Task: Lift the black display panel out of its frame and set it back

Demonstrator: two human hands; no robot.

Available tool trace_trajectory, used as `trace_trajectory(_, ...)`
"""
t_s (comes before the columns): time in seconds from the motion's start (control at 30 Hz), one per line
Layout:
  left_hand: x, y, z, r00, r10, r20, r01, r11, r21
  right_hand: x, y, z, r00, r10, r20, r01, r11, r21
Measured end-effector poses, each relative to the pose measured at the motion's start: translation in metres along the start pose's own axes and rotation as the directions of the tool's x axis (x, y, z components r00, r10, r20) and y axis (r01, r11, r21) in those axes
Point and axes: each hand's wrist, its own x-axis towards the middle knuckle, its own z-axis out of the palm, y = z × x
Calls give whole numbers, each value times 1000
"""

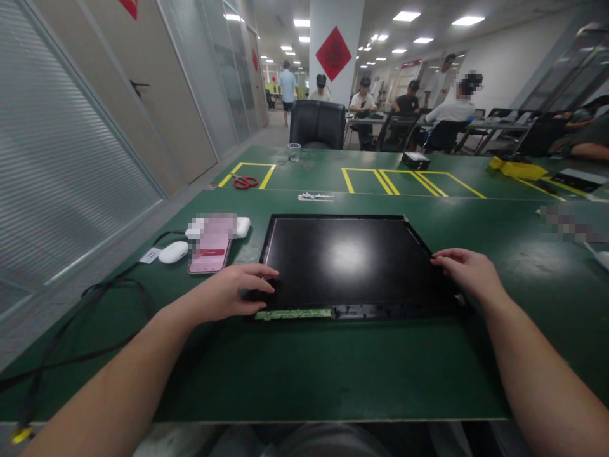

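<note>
A black LCD display panel (pixel 309 260) lies flat on the green table, its glossy face reflecting a light. Along its near edge on the left runs a narrow green circuit board (pixel 292 313). My left hand (pixel 240 289) rests over the panel's left edge, fingers apart, with the thumb close to the board's end. At the right edge, my right hand (pixel 469 273) pinches the panel's rim between thumb and fingers. Its lower fingers are partly hidden.
Left of the panel are a phone (pixel 209 251), a white mouse-like object (pixel 174 252) and black cables (pixel 111 282). Farther back lie red scissors (pixel 245 183), small white strips (pixel 316 197), a plastic cup (pixel 294 152) and a black box (pixel 415 160). People sit beyond.
</note>
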Motion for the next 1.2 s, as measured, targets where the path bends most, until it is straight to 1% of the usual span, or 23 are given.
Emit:
trace_trajectory(0.17,2,2,-1,999,-34,15,34,999,-13,0,0,0,1000,-1,-5,1,1000,5)
trace_trajectory(0.37,2,1,-1,999,-46,27,47,999,-28,2,6,1,998,-52,-26,52,999,17)
trace_trajectory(0.57,1,-1,-2,996,-79,34,81,996,-42,0,1,0,1000,-18,-11,18,1000,-7)
trace_trajectory(0.63,1,-1,0,993,-114,10,115,993,-34,0,1,0,1000,-22,-17,22,1000,-4)
trace_trajectory(0.67,2,-1,1,990,-139,-18,138,990,-23,0,1,0,999,-27,-19,27,1000,1)
trace_trajectory(0.73,2,-1,3,973,-203,-107,205,979,15,0,3,1,999,-42,-25,42,999,13)
trace_trajectory(0.77,3,-1,5,958,-243,-156,251,967,39,1,3,1,998,-51,-26,51,999,18)
trace_trajectory(0.83,4,-2,7,912,-335,-236,363,928,85,1,4,2,998,-62,-28,63,998,28)
trace_trajectory(0.9,5,-3,8,866,-418,-274,460,880,114,2,4,1,998,-54,-26,55,998,24)
trace_trajectory(0.97,6,-6,9,841,-471,-267,515,848,128,2,4,1,999,-46,-21,46,999,12)
trace_trajectory(1.0,6,-7,9,838,-483,-255,525,840,134,2,4,1,999,-48,-20,48,999,8)
trace_trajectory(1.2,8,-7,14,841,-509,-186,539,820,193,2,5,1,996,-81,-30,81,997,13)
